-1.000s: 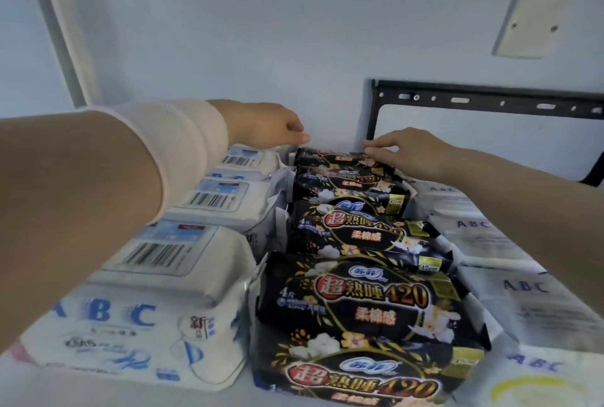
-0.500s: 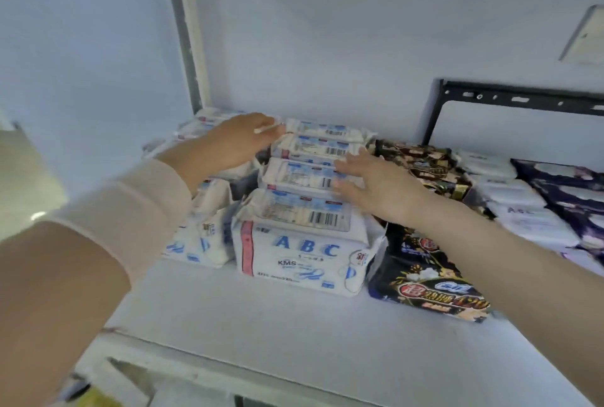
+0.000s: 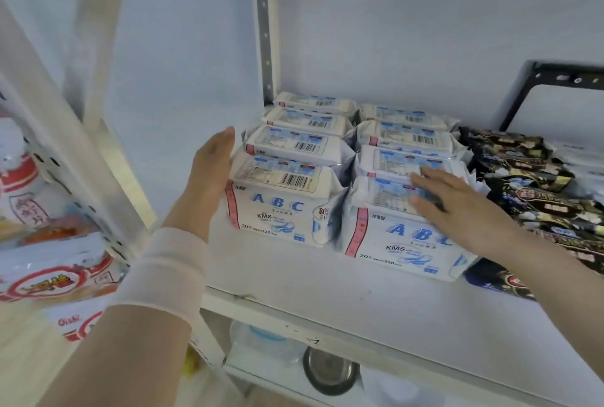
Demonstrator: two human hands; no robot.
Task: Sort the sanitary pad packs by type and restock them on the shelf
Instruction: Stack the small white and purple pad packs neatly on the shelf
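Two rows of white ABC pad packs stand on the white shelf (image 3: pixel 327 279), running back to the wall. My left hand (image 3: pixel 210 168) lies flat with straight fingers against the left side of the left row (image 3: pixel 281 204). My right hand (image 3: pixel 457 204) rests palm down with fingers spread on top of the front packs of the right row (image 3: pixel 402 236). To the right, a row of black floral pad packs (image 3: pixel 529 184) runs front to back, partly hidden by my right forearm. More white packs (image 3: pixel 585 161) lie beyond them at the frame edge.
A perforated shelf upright (image 3: pixel 266 30) stands at the back left corner. Snack bags (image 3: pixel 49 275) with red labels fill the neighbouring shelf on the left. A black metal bracket (image 3: pixel 536 79) hangs on the wall at right. A round metal bowl (image 3: pixel 330 370) sits on the shelf below.
Both hands have left the back of the black row and moved left to the white ABC rows. The view has swung left and pulled back, showing the shelf's front edge.
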